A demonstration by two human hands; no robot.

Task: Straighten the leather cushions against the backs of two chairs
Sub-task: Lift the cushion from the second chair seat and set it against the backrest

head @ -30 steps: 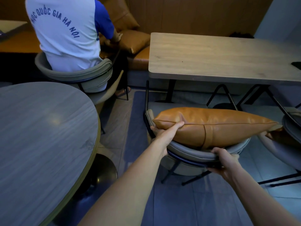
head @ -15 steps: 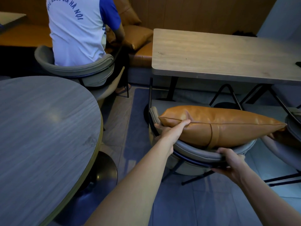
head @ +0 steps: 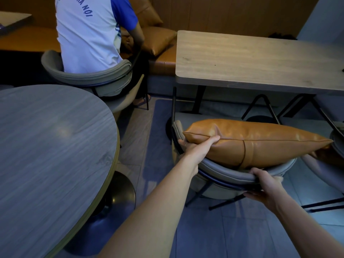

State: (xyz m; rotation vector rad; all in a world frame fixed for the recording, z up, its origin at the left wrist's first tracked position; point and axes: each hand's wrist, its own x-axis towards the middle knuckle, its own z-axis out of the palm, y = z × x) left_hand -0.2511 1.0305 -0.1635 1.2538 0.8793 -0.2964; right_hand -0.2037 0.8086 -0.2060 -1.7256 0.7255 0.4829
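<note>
The leather cushion [head: 260, 142] is pinched at its corner by the left hand [head: 197, 148] for alignment, while the chair back [head: 232, 175] is clamped steady by the right hand [head: 266, 187].

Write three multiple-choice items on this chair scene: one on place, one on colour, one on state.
1. Where does the tan leather cushion sit?
A. on the round table
B. against the grey curved chair back
C. on the floor

2. What colour is the seated person's sleeve?
A. blue
B. red
C. green

3. What is the right hand doing?
A. hanging free
B. resting on the rectangular table
C. gripping the chair back

Answers: B, the cushion stands on the seat inside the curved back; A, the sleeve is blue; C, its fingers wrap the back's rim.
</note>
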